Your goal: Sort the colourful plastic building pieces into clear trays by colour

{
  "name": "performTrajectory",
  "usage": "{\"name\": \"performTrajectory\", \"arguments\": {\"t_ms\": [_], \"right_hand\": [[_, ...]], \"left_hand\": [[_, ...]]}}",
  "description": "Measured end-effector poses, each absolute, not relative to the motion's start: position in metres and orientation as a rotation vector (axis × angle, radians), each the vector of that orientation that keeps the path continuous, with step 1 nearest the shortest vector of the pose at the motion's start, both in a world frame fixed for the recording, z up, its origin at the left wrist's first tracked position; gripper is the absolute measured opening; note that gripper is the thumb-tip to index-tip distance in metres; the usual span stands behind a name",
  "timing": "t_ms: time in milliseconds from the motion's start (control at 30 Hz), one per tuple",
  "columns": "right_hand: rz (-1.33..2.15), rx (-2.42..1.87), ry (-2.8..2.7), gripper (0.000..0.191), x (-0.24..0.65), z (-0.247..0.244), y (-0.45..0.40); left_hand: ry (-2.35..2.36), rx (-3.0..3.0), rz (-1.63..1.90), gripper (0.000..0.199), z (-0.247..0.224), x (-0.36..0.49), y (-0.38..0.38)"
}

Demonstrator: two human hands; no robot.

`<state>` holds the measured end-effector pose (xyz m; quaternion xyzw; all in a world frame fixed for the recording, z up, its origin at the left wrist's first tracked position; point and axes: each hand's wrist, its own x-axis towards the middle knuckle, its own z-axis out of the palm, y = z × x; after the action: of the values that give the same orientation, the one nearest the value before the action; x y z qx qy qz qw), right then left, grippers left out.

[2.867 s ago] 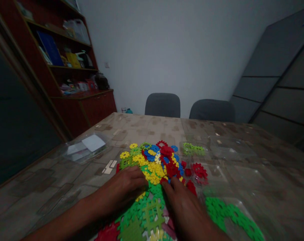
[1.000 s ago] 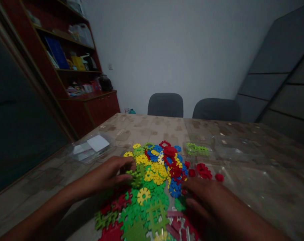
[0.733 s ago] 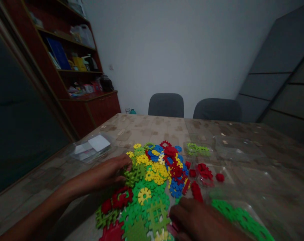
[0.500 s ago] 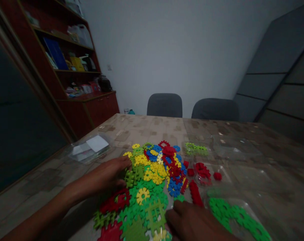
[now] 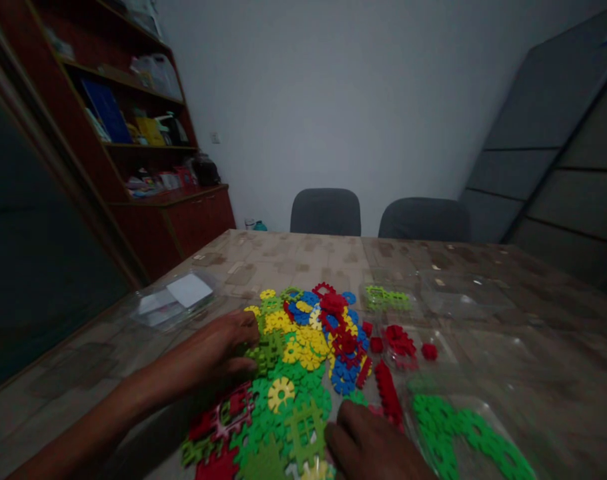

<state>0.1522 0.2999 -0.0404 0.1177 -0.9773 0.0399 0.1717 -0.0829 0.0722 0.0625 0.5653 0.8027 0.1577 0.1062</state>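
My left hand (image 5: 229, 343) reaches in at the left side of a pile of plastic toy pieces. Its thumb and fingers are apart, beside the light-green notched pieces (image 5: 269, 353), with nothing plainly gripped. Curled fingers show on my right hand (image 5: 368, 437), low at the pile's right edge. It is close to a green lattice square (image 5: 306, 430); whatever its fingertips hold, if anything, is hidden. Green notched discs (image 5: 303, 380) lie between the hands, with a yellow disc (image 5: 281, 395) on top. A red framed piece (image 5: 233, 408) lies below my left hand.
Yellow discs (image 5: 308, 347), blue discs (image 5: 344, 377) and red pieces (image 5: 348, 347) form the pile's far part. A clear tray (image 5: 488, 407) on the right holds green linked pieces (image 5: 483, 433). A red bar (image 5: 388, 393) lies beside it. Another clear tray (image 5: 156, 320) holds papers.
The view has shifted slightly. My left hand stays by the light-green pieces, its thumb and fingers a little further apart. My right hand stays low by the lattice square with fingers curled.
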Motion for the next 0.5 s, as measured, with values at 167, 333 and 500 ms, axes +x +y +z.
{"name": "performTrajectory", "arguments": {"t_ms": [167, 333, 500], "right_hand": [[0.043, 0.345, -2.67, 0.023, 0.147, -0.034, 0.295], [-0.03, 0.322, -2.682, 0.031, 0.144, -0.034, 0.291], [-0.047, 0.302, -2.69, 0.034, 0.144, -0.037, 0.288]], "left_hand": [[2.361, 1.659, 0.655, 0.019, 0.066, -0.081, 0.078], [2.366, 1.453, 0.982, 0.034, 0.069, -0.078, 0.102], [2.033, 1.205, 1.283, 0.035, 0.072, -0.081, 0.162]]}}
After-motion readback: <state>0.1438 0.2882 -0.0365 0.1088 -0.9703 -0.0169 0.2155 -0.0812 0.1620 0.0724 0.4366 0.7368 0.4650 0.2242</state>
